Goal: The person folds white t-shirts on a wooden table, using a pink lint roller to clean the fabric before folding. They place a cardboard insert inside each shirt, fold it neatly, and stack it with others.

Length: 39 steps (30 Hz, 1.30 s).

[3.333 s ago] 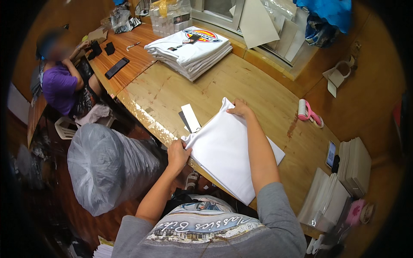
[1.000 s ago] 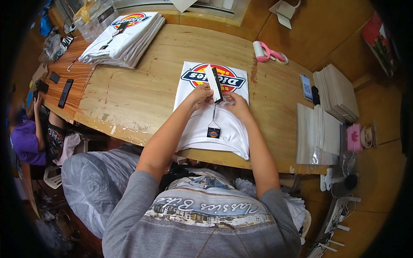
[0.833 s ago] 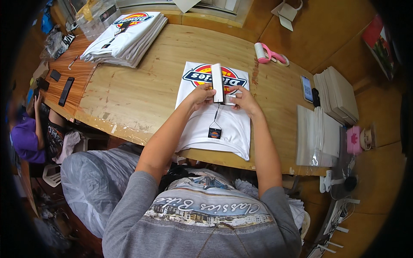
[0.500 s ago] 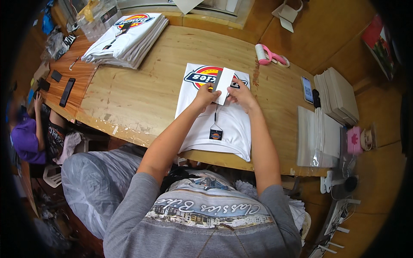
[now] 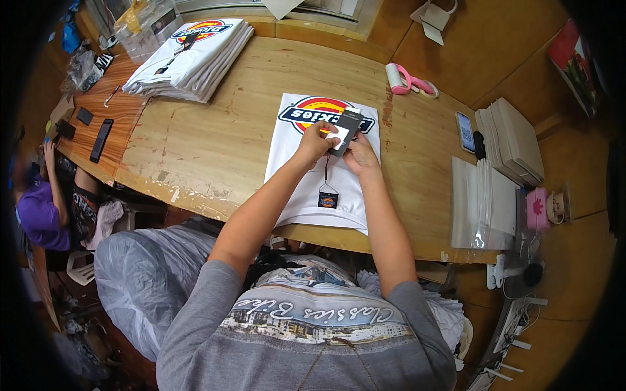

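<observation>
A folded white T-shirt (image 5: 349,212) with a red, yellow and dark blue print lies on the table in front of me. Over its print, both hands hold a dark grey hang tag (image 5: 351,122). My left hand (image 5: 317,142) pinches the tag's left edge, with a small white piece (image 5: 340,134) showing under the fingertips. From the right, my right hand (image 5: 362,155) grips the tag near its lower edge, its fingers partly hidden behind it. A dark cord runs down from the tag to a small black square label (image 5: 327,199) resting on the shirt.
A stack of folded white shirts (image 5: 195,72) sits at the far left. A pink-handled lint roller (image 5: 407,81) lies far right, above a phone (image 5: 465,133), clear plastic sleeves (image 5: 466,202) and beige flat boxes (image 5: 512,143). Another person in purple (image 5: 42,212) is at the left.
The long white strip over the tag no longer shows; the tag's dark face is now uppermost, with just a small white piece by my left fingers. My right hand has shifted slightly down and left.
</observation>
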Available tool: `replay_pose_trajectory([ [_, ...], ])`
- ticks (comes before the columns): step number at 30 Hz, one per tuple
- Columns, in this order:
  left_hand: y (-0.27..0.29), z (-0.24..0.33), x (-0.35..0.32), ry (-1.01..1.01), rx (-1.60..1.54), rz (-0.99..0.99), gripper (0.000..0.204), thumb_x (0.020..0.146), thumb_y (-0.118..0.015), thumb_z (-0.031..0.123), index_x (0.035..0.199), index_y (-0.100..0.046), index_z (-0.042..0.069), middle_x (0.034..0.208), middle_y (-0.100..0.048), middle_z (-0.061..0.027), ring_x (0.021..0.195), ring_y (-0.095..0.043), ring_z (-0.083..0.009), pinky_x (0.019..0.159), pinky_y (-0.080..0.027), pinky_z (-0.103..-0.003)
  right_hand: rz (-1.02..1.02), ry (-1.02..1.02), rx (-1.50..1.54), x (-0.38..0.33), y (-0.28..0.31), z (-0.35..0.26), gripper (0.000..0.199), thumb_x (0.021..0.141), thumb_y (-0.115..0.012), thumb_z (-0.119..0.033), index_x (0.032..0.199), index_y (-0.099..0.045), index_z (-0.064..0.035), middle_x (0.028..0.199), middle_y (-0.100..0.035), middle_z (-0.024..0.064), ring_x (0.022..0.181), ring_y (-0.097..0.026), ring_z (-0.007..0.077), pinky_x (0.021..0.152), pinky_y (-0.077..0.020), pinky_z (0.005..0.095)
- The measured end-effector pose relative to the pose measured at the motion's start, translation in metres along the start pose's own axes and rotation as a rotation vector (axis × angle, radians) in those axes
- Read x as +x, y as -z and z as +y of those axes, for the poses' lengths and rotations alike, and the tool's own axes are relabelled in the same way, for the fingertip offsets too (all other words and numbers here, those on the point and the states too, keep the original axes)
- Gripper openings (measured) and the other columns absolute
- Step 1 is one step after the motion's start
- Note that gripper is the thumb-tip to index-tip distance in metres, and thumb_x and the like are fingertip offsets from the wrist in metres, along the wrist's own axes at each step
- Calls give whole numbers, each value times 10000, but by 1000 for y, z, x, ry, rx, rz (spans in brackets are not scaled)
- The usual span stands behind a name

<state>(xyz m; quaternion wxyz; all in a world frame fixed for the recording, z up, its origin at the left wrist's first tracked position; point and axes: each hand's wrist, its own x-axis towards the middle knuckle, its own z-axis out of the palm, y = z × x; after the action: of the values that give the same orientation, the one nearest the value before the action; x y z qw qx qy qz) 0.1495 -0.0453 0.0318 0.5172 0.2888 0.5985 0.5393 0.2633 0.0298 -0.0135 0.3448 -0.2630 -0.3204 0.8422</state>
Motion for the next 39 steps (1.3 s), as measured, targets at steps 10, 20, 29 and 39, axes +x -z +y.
replay_pose_trajectory([
  [10, -2, -16, 14, -109, -54, 160, 492, 653, -708, 60, 1005, -367, 12, 774, -549, -81, 697, -556, -145, 585, -464, -253, 110, 116, -285, -17, -10, -5, 599, 723, -555, 82, 1226, -302, -120, 916, -529, 124, 817, -523, 163, 674, -417, 270],
  [20, 3, -28, 27, -61, -43, 78, 196, 810, -537, 189, 708, -546, 21, 583, -502, -9, 493, -444, -69, 432, -363, -228, 210, 283, -627, -10, 2, 0, 332, 693, -641, 0, 998, -513, -27, 782, -551, 50, 680, -526, 99, 574, -429, 210],
  [29, 0, -22, 26, -205, 69, 199, 155, 735, -614, 117, 712, -515, -1, 572, -493, -27, 452, -500, -99, 388, -423, -241, 199, 287, -1171, -9, -12, 2, 593, 591, -747, -131, 1094, -461, -3, 825, -566, 78, 705, -561, 129, 606, -468, 236],
  [39, 1, -19, 25, -300, 339, 263, 226, 762, -570, 201, 813, -561, -19, 593, -560, -82, 470, -557, -165, 426, -456, -278, 175, 245, -883, -11, 6, -3, 421, 598, -706, -43, 947, -471, -30, 802, -592, 72, 689, -567, 137, 597, -453, 238],
])
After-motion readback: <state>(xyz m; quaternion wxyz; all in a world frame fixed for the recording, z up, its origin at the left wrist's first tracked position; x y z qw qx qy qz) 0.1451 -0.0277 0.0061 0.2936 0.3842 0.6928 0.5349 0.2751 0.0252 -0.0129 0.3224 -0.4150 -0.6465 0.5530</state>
